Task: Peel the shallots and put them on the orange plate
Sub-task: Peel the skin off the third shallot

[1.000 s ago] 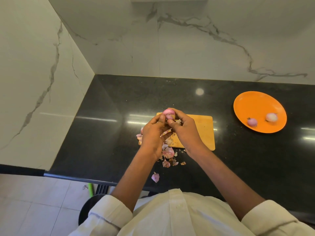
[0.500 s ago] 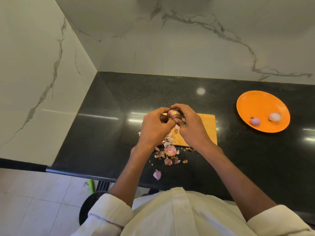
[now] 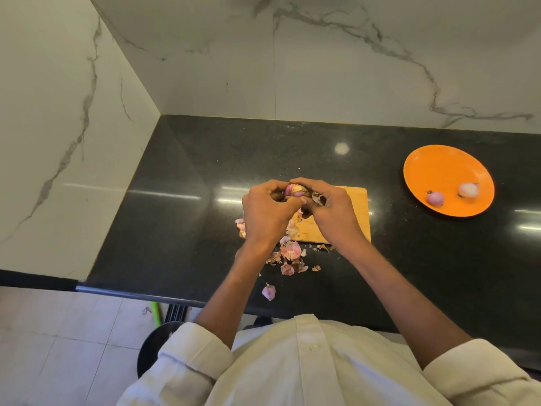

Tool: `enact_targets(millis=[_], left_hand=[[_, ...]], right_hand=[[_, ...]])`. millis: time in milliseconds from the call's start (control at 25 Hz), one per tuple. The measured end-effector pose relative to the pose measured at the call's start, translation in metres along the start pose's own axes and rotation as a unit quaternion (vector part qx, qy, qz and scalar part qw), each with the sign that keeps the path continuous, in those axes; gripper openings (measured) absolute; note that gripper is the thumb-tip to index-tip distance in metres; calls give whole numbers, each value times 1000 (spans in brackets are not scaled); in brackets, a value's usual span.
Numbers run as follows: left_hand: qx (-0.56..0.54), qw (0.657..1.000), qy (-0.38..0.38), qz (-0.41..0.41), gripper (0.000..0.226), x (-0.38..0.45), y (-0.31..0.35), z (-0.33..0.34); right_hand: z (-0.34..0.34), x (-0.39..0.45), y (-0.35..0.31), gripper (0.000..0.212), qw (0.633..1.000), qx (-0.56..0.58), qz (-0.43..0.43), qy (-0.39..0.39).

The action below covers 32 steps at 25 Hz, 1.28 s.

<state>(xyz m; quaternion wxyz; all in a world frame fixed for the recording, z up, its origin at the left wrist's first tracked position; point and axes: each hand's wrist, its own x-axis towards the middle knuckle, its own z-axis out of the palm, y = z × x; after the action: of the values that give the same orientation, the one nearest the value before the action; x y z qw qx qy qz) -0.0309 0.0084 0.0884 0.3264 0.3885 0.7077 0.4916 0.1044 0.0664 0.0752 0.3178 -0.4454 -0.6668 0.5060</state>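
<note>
Two hands peel a shallot above a wooden cutting board.
The shallot (image 3: pixel 295 191) sits pinched between curled fingers of the left hand (image 3: pixel 268 213) and right hand (image 3: pixel 330 210) (skins litter the counter below); two peeled shallots (image 3: pixel 435 198) rest on the orange plate (image 3: pixel 439 168), well apart.

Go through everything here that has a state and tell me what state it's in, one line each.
Held shallot: partly peeled, gripped by both hands above the board.
Left hand: curled round the shallot.
Right hand: pinching the shallot and a bit of dry skin.
Orange plate: holds two peeled shallots.
Cutting board: flat on the counter, scraps on it.
Peels: loose, scattered on the counter.
</note>
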Motion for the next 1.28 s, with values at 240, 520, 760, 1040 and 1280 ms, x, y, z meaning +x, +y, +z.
enact_targets(millis=[240, 520, 760, 1040, 1280], left_hand=[[-30, 999, 2, -19, 13, 5, 1, -10], [-135, 984, -102, -50, 24, 4, -8, -26], [-191, 978, -71, -53, 17, -2, -14, -31], [-233, 964, -72, -106, 19, -6, -32, -41], [-145, 983, -104, -39, 32, -6, -34, -44]], right_hand=[[-4, -3, -9, 29, 991, 115, 52, -31], [-7, -1, -11, 21, 967, 202, 143, -53], [6, -2, -11, 22, 941, 263, 207, -45], [12, -9, -14, 28, 842, 428, 320, -71], [22, -10, -6, 27, 931, 282, 225, -52]])
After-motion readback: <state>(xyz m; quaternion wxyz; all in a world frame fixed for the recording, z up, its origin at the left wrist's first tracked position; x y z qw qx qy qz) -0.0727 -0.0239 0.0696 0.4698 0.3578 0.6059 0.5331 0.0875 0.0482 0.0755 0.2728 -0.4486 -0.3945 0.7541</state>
